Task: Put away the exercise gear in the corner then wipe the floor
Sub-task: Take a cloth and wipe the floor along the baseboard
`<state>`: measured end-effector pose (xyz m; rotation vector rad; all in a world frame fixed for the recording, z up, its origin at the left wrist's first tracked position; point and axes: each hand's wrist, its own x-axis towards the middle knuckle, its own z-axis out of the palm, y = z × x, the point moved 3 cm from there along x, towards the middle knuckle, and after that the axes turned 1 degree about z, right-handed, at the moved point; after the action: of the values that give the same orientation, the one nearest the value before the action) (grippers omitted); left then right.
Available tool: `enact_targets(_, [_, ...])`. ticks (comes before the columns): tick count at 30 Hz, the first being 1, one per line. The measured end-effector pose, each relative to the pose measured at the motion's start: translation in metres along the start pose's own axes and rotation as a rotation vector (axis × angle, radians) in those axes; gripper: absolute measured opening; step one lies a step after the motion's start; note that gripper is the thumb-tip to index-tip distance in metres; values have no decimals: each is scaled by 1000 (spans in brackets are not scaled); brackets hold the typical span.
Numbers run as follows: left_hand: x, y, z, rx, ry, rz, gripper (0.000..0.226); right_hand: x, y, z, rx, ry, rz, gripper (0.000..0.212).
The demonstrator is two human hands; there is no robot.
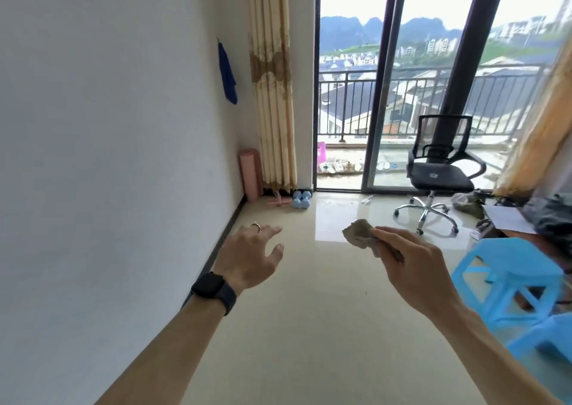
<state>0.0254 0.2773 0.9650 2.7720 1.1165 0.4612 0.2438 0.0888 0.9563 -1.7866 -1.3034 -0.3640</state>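
Observation:
In the far corner a rolled pink mat (249,174) stands upright against the wall. Beside it on the tiled floor (309,296) lie a small pink exercise tool (278,202) and two light blue dumbbells (301,199). My right hand (411,259) is raised in front of me and grips a crumpled grey-brown cloth (360,232). My left hand (250,257) is stretched forward with spread, relaxed fingers and holds nothing; it has a ring and a dark watch on the wrist.
A black swivel chair (439,172) stands by the sliding glass door (387,95). Blue plastic stools (510,287) are close on my right. A blue towel (227,73) hangs on the left wall beside a beige curtain (274,95). Clutter lies at the right.

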Motion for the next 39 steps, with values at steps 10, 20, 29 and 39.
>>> enact_targets(10, [234,82,103,-9,-81,264,47,78,166,3,-218,95,232,25])
enact_targets(20, [456,182,186,-62,-190,561,46,155,302,-4,-406,209,516,24])
enact_targets(29, [604,322,289,-90,-247,749,43,208,466,-31,-483,311,636,25])
enact_targets(39, [744,510,397,-140,-339,826,41,273,667,-105,-538,398,705,28])
